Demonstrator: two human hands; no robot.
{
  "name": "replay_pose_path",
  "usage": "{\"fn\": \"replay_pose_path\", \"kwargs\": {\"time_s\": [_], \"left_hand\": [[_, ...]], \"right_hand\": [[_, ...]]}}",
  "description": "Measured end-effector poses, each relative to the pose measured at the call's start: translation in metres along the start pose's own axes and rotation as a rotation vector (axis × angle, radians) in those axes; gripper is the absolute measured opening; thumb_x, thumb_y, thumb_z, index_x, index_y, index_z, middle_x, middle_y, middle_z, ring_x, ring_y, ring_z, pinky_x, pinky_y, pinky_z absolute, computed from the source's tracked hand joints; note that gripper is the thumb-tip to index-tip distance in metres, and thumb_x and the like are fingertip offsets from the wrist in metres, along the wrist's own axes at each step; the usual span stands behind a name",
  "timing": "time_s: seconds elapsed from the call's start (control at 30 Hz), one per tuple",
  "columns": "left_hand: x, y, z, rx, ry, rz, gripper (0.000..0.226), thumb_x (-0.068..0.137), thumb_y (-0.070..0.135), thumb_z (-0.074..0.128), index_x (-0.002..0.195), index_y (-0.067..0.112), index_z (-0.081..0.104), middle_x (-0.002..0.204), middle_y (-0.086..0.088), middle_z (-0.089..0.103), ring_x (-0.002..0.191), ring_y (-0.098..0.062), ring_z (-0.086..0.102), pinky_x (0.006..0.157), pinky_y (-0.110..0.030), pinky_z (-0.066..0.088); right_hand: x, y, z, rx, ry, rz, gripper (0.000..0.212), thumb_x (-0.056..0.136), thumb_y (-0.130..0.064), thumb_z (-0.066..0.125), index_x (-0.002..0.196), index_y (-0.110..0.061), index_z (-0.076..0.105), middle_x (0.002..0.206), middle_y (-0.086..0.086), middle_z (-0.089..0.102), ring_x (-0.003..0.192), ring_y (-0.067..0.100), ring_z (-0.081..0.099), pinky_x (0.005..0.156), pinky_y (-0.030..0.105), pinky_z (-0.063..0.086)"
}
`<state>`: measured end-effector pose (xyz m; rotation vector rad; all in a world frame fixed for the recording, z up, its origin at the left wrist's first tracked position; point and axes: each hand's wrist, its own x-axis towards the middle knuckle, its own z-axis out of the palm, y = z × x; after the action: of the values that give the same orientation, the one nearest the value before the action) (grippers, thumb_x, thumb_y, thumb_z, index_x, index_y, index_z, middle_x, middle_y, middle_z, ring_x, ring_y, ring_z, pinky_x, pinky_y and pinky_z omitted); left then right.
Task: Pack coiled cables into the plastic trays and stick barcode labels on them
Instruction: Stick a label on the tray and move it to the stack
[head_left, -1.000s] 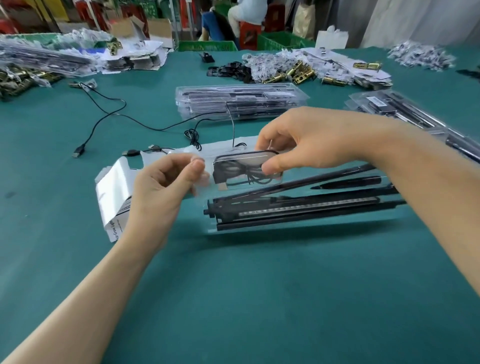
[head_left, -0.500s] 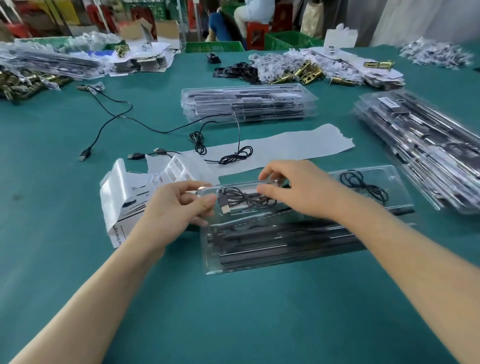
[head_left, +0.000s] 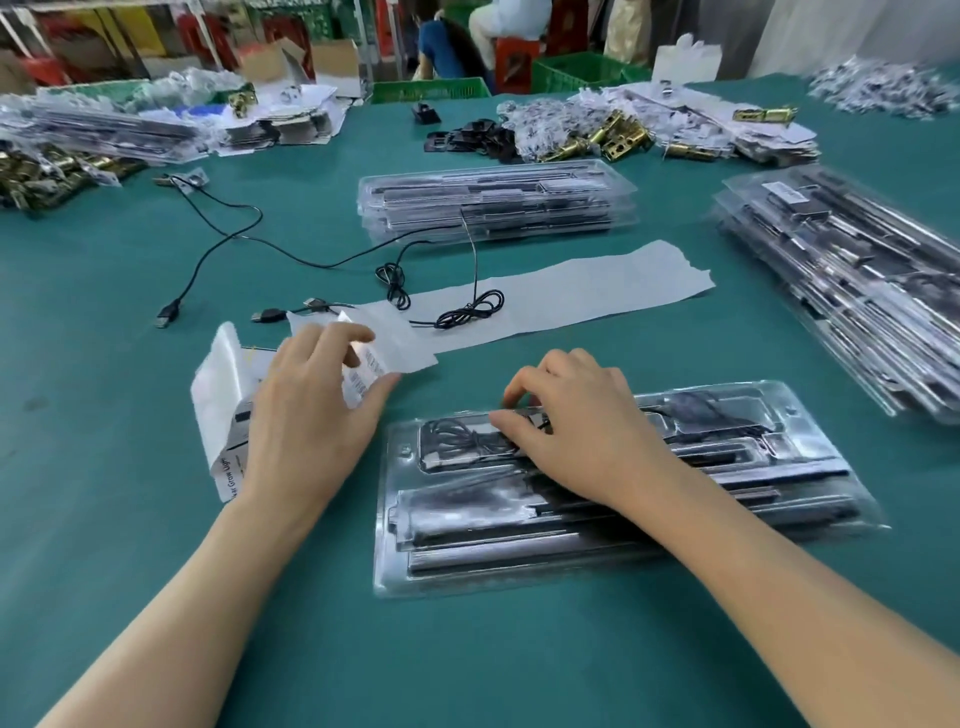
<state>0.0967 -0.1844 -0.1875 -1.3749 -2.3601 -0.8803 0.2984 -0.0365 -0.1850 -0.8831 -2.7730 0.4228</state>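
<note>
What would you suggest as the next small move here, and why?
Probably lift one label off the label sheet with the left hand and bring it to the tray. The coiled cable already lies in its compartment, the right hand rests on the tray, and the left hand pinches the sheet's edge.

bright, even overhead light | soft shadows | edges motion-blurred | wide-angle warp
</note>
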Motion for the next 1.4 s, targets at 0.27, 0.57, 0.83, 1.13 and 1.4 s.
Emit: {"fn": "replay_pose_path", "kwargs": {"time_s": [0.27, 0.57, 0.83, 1.13, 1.4], "left_hand": [[0.002, -0.007, 0.011, -0.093, 0.013, -0.067, 0.026, 0.088, 0.016, 0.073, 0.114, 0.019, 0.073, 0.108, 0.003, 0.066, 0.104, -0.024, 0.062, 0.089, -0.038, 0.048], [0.000, -0.013, 0.013, -0.137, 0.079, -0.059, 0.021, 0.089, 0.017, 0.074, 0.110, 0.017, 0.078, 0.105, 0.006, 0.067, 0.103, -0.018, 0.058, 0.091, -0.013, 0.032], [0.001, -0.015, 0.015, -0.193, 0.021, -0.043, 0.016, 0.088, 0.032, 0.078, 0.103, 0.026, 0.080, 0.101, 0.019, 0.067, 0.102, -0.012, 0.058, 0.091, -0.002, 0.031], [-0.001, -0.015, 0.012, -0.222, 0.040, -0.148, 0.017, 0.085, 0.045, 0.080, 0.093, 0.030, 0.078, 0.088, 0.020, 0.068, 0.097, -0.009, 0.060, 0.085, -0.012, 0.038], [-0.001, -0.009, 0.012, -0.211, 0.046, -0.197, 0.021, 0.084, 0.047, 0.079, 0.085, 0.026, 0.079, 0.091, 0.013, 0.066, 0.107, -0.014, 0.051, 0.079, -0.015, 0.031]], "right_hand": [[0.040, -0.038, 0.004, 0.439, 0.036, 0.130, 0.040, 0.100, -0.049, 0.055, 0.096, -0.014, 0.072, 0.093, -0.002, 0.065, 0.088, 0.014, 0.057, 0.080, 0.037, 0.047], [0.085, -0.086, 0.021, 1.373, -0.213, 0.444, 0.048, 0.091, -0.016, 0.078, 0.128, 0.006, 0.057, 0.108, 0.022, 0.075, 0.081, 0.024, 0.075, 0.075, 0.036, 0.065], [0.084, -0.080, 0.036, 1.340, -0.040, 0.424, 0.044, 0.088, 0.004, 0.073, 0.126, -0.005, 0.054, 0.115, 0.017, 0.068, 0.089, 0.029, 0.074, 0.072, 0.038, 0.065], [0.079, -0.079, 0.043, 1.272, 0.007, 0.352, 0.036, 0.092, 0.000, 0.068, 0.125, -0.008, 0.055, 0.106, 0.016, 0.073, 0.078, 0.024, 0.074, 0.068, 0.032, 0.064], [0.078, -0.076, 0.049, 1.159, 0.032, 0.300, 0.040, 0.097, -0.010, 0.065, 0.134, -0.014, 0.050, 0.094, 0.015, 0.073, 0.062, 0.007, 0.068, 0.056, 0.019, 0.051]]}}
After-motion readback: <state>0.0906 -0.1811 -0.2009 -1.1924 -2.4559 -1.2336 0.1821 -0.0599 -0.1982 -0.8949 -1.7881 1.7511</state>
